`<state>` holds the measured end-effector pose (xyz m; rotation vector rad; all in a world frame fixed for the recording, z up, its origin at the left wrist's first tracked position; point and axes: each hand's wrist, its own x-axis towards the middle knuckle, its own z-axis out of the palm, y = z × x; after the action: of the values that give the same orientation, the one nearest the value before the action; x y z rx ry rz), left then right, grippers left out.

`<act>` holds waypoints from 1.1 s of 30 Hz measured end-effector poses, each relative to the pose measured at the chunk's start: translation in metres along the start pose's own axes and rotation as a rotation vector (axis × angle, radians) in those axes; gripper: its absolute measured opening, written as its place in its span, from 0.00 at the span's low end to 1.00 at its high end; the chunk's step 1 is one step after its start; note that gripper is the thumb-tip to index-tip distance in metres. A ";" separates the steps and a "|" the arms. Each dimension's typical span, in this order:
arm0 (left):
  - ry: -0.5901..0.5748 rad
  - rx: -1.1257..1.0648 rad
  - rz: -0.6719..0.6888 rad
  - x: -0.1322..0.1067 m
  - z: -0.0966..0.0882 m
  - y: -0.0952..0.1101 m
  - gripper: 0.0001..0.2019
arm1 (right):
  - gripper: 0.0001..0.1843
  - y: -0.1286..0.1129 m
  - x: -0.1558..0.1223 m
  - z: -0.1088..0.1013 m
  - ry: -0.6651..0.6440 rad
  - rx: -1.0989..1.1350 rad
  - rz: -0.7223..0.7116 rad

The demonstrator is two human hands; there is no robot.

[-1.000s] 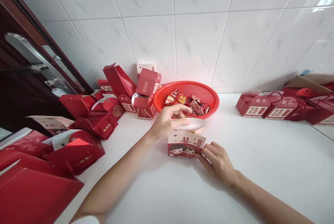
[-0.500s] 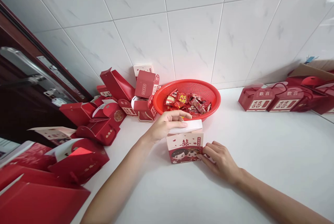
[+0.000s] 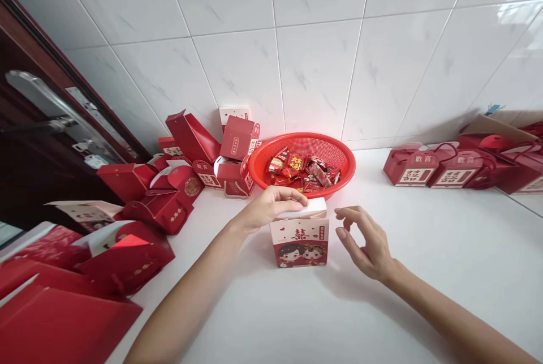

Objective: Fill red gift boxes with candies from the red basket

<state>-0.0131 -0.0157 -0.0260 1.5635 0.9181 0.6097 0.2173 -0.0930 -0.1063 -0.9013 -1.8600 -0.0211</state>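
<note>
Tabletop (image 3: 271,324) is white and smooth, with soft shadows under the hands. Large red carton (image 3: 72,324) at near left runs out of frame, so its full shape can't be told. Gift box (image 3: 300,246) stands upright on bare table at center, printed front facing the wearer. Left hand (image 3: 275,205) has thumb and bent fingers on its white top flap (image 3: 316,206), grip narrow; far-side contact is hidden. Right hand (image 3: 365,242) is just right of the box, not touching; thumb and index curve apart, moderate gap, holding nothing. Box interior can't be seen. Red basket (image 3: 328,143) sits behind, wrapped sweets (image 3: 299,168) inside, lower ones buried. Red boxes (image 3: 169,205) crowd the left, overlapping, count unclear. More boxes (image 3: 413,168) at right, cut by the frame edge; blue item (image 3: 494,109) there is too small to identify. Pale tile wall (image 3: 318,81) at back, glare upper right. Dark door (image 3: 25,149) at left, partly cropped.
</note>
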 end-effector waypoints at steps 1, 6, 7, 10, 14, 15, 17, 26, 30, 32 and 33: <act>-0.011 0.001 -0.001 -0.001 0.000 0.000 0.10 | 0.17 -0.003 0.007 -0.002 -0.001 -0.020 -0.046; -0.061 0.072 0.047 -0.004 -0.005 0.001 0.13 | 0.17 -0.015 0.035 0.000 -0.126 -0.058 -0.259; -0.065 0.094 0.065 -0.004 -0.007 0.000 0.14 | 0.16 -0.017 0.038 0.002 -0.132 -0.049 -0.282; -0.083 0.129 0.095 -0.006 -0.012 -0.001 0.15 | 0.15 -0.017 0.043 0.006 -0.106 -0.013 -0.317; -0.111 0.123 0.075 -0.008 -0.017 0.002 0.16 | 0.13 -0.016 0.043 0.007 -0.114 0.047 -0.288; -0.126 0.127 0.071 -0.009 -0.018 0.002 0.16 | 0.12 -0.017 0.043 0.007 -0.123 0.059 -0.275; -0.157 0.154 0.076 -0.009 -0.020 0.004 0.18 | 0.10 -0.018 0.043 0.006 -0.132 0.064 -0.257; -0.241 0.419 0.072 -0.025 -0.031 0.021 0.33 | 0.09 -0.013 0.049 -0.004 -0.020 0.029 -0.248; -0.257 0.539 0.054 -0.038 -0.030 0.032 0.36 | 0.10 -0.012 0.049 -0.007 -0.023 0.073 -0.246; -0.257 0.557 0.080 -0.042 -0.025 0.034 0.36 | 0.11 -0.014 0.050 -0.009 -0.056 0.151 -0.222; -0.258 0.560 0.093 -0.044 -0.022 0.035 0.36 | 0.12 -0.015 0.052 -0.010 -0.078 0.207 -0.204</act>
<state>-0.0471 -0.0407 0.0168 2.1368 0.8621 0.2054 0.2065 -0.0779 -0.0546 -0.5757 -1.9791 0.0810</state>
